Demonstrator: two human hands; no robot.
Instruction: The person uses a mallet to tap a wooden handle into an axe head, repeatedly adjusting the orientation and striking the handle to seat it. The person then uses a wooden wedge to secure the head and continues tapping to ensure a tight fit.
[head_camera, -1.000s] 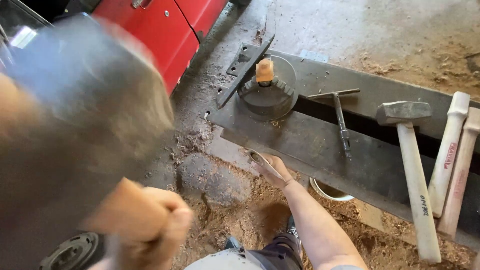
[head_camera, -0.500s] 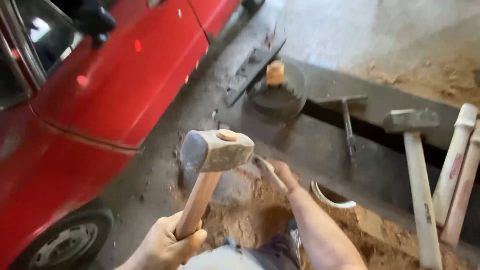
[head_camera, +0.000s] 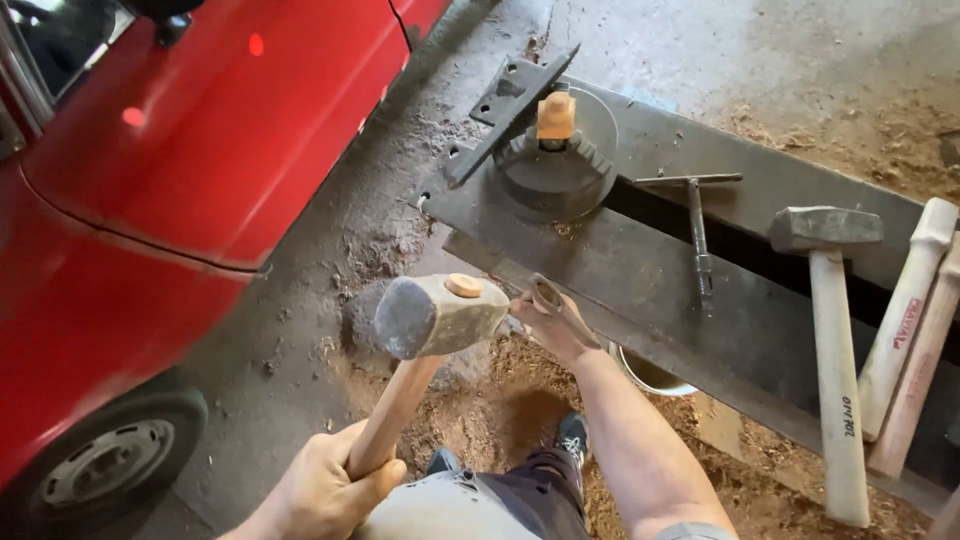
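My left hand (head_camera: 325, 485) grips the wooden handle of a sledgehammer (head_camera: 440, 315) low in the view. Its grey steel head hangs level, just left of my right hand (head_camera: 550, 325). My right hand is closed on a small flat metal piece (head_camera: 552, 300) at the near edge of a long dark steel bench (head_camera: 640, 270). Farther back on the bench sits a round toothed chuck (head_camera: 555, 175) with a short wooden stub (head_camera: 556, 115) standing upright in its centre.
A red car (head_camera: 180, 170) with a wheel (head_camera: 105, 460) fills the left. On the bench lie a T-shaped key (head_camera: 697, 225), a second hammer (head_camera: 830, 330), spare wooden handles (head_camera: 915, 320) and a black bracket (head_camera: 510, 110). Sawdust and a bucket (head_camera: 650, 375) lie beneath.
The hammer has swung down from close to the camera and now hangs lower, beside my right hand. My right hand has stayed at the bench edge.
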